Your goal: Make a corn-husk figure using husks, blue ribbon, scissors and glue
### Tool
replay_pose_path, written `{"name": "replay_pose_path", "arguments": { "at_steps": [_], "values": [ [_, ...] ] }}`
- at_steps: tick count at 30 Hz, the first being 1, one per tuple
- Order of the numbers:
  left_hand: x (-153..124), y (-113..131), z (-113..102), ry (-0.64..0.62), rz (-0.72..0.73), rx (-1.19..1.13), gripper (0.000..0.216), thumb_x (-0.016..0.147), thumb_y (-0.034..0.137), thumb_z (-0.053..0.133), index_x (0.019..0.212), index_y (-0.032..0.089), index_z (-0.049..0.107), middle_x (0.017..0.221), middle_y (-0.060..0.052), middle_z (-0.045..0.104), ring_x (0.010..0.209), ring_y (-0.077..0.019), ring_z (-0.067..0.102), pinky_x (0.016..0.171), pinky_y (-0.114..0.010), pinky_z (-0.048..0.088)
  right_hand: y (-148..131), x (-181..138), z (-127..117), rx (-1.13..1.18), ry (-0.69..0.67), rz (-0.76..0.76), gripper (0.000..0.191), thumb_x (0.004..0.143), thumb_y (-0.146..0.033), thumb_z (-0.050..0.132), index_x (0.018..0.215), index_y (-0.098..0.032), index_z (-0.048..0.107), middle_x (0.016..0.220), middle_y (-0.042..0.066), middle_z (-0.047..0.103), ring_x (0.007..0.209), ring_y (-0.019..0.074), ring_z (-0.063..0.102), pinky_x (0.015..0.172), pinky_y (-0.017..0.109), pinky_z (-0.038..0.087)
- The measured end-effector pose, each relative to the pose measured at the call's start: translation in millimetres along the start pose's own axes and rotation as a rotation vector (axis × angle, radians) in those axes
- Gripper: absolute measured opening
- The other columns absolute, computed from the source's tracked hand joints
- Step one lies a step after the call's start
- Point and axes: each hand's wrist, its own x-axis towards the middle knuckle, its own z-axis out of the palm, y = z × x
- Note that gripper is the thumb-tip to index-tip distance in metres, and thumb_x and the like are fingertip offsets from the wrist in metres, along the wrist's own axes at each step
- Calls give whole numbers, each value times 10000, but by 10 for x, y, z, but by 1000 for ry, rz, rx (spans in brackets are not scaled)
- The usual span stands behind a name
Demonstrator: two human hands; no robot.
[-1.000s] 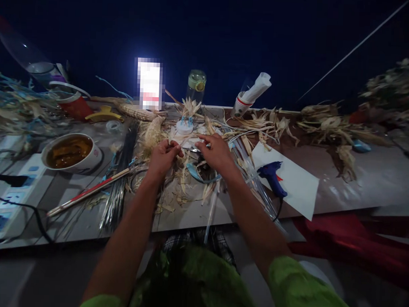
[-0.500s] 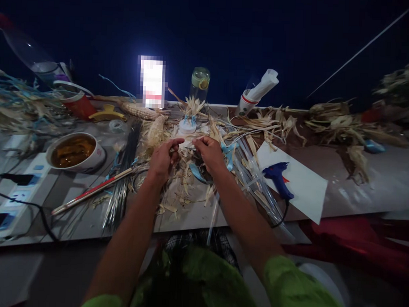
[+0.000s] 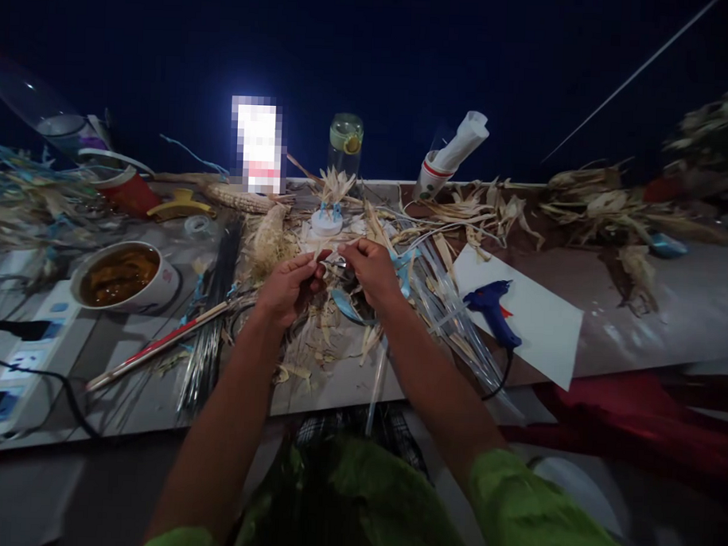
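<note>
My left hand [image 3: 289,285] and my right hand [image 3: 371,269] meet above a heap of dry corn husk strips [image 3: 314,335] in the middle of the table. Both are pinched closed, fingertips almost touching, on a thin pale husk strip [image 3: 333,261] stretched between them. Just beyond the fingers stands a small white round base [image 3: 327,222] with husk leaves and blue bits stuck in it. A light blue ribbon [image 3: 346,307] lies under my right wrist.
A blue glue gun [image 3: 491,307] rests on white paper [image 3: 529,322] at the right. A bowl of brown liquid [image 3: 122,276], dark rods [image 3: 216,316] and a power strip [image 3: 14,364] lie left. Clear glue sticks [image 3: 451,324], a jar [image 3: 345,145], a cup [image 3: 433,176] and husk piles line the back.
Both hands have drawn closer together and slightly nearer to me, with the husk strip pinched between them. The view shifted a little.
</note>
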Motion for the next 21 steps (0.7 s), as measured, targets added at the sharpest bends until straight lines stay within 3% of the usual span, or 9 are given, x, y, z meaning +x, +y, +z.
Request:
{"name": "replay_pose_path", "arguments": {
  "at_steps": [10, 21],
  "values": [
    [27, -75, 2, 69, 111, 215, 254, 610, 249, 709, 828, 142, 635, 658, 8, 597, 533, -64, 511, 496, -184, 400, -26, -10, -11, -50, 27, -4, 270, 693, -394, 574, 558, -178, 486, 521, -59, 418, 521, 72, 366, 534, 217, 319],
    [34, -106, -1, 110, 110, 195, 249, 578, 252, 737, 700, 153, 545, 572, 48, 527, 486, -56, 490, 466, -177, 387, -22, -12, 1, -92, 25, -26, 278, 694, -391, 575, 547, -180, 471, 513, -59, 399, 527, 75, 351, 538, 220, 311]
  ]
}}
